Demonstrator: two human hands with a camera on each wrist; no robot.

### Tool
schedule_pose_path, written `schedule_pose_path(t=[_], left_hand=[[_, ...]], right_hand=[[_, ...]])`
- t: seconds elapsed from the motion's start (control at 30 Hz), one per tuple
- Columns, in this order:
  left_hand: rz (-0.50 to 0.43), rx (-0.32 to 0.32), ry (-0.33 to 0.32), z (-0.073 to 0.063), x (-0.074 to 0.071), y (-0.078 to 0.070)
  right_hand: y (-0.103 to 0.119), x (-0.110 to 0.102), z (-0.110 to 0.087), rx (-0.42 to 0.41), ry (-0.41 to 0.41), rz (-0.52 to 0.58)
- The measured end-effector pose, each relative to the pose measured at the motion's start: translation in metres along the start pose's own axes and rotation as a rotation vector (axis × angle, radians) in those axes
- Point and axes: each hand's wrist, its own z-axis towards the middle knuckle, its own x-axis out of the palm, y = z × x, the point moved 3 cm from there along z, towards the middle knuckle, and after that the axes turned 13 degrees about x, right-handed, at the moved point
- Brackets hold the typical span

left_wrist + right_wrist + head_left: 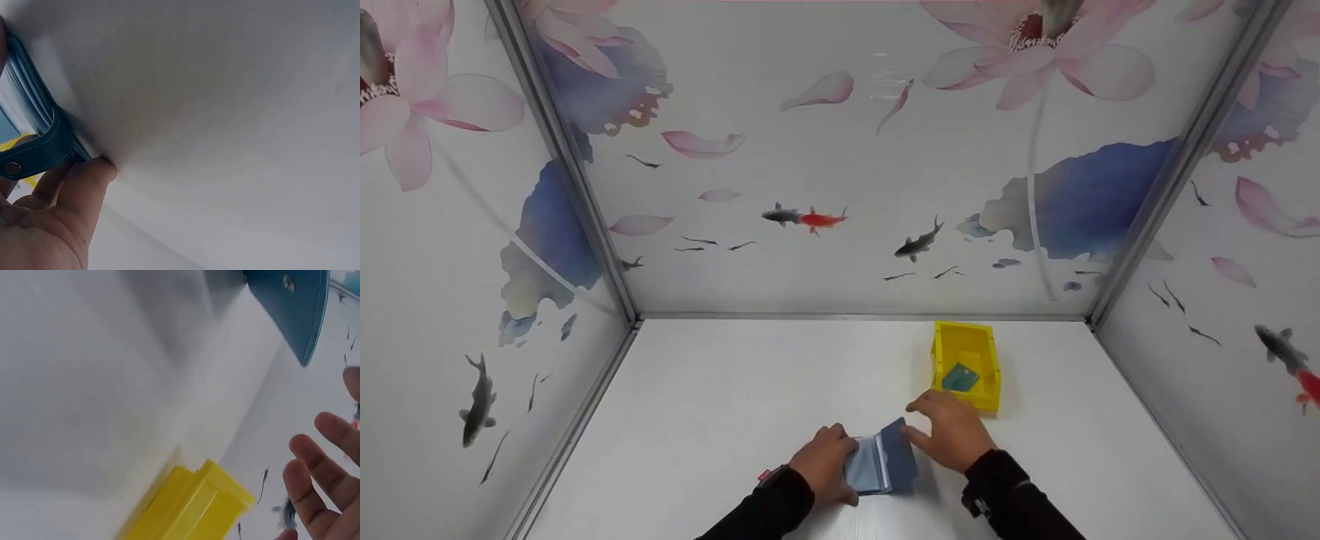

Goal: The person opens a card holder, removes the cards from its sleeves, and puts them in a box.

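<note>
A blue-teal card holder (866, 465) stands spread on the white table, its pale clear sleeves showing and its right cover (898, 454) tilted up. My left hand (826, 463) grips its left side, thumb at the near edge. In the left wrist view, the strap (42, 149) with a metal snap curves out beside the fingers (84, 188). My right hand (952, 431) hovers just right of the raised cover, fingers loosely spread. The right wrist view shows a gap between those fingers (323, 464) and the cover (292, 309), and nothing in the hand.
A yellow bin (996, 375) stands behind my right hand, with a green card (960, 377) lying inside. White printed panels (840, 277) close in the table (735, 382) at the back and both sides, with metal rails along the corners.
</note>
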Motion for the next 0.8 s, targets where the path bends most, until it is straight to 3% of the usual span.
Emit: schedule_pose_path(t=[0.13, 0.5, 0.8], left_hand=[[-0.010, -0.006, -0.002, 0.001, -0.001, 0.000], [0.018, 0.035, -0.016, 0.004, 0.008, -0.003], [0.009, 0.006, -0.026, 0.001, 0.008, -0.001]], right_hand=[[0.007, 0.010, -0.010, -0.053, 0.129, 0.009], [-0.001, 0.026, -0.021, -0.128, 0.162, -0.196], [-0.002, 0.037, -0.015, -0.128, 0.265, -0.224]])
